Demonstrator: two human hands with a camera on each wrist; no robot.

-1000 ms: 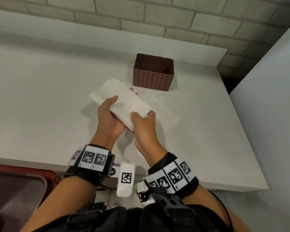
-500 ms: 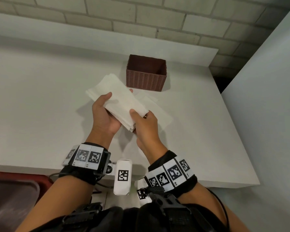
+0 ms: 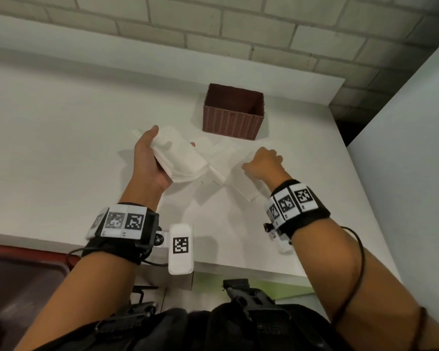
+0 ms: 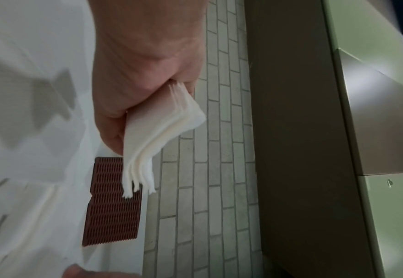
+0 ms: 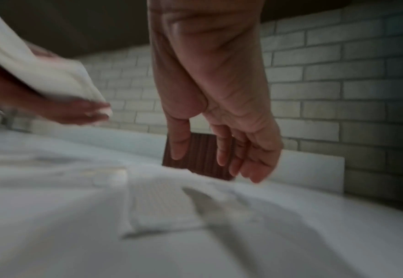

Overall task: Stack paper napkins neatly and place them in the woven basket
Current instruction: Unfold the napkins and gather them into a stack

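My left hand grips the napkin stack, thumb on top and fingers curled beneath, held above the tabletop just before the basket. My right hand hangs with fingers loosely curled, holding nothing, over the loose napkins that lie flat before the basket. The basket stands upright, apart from both hands.
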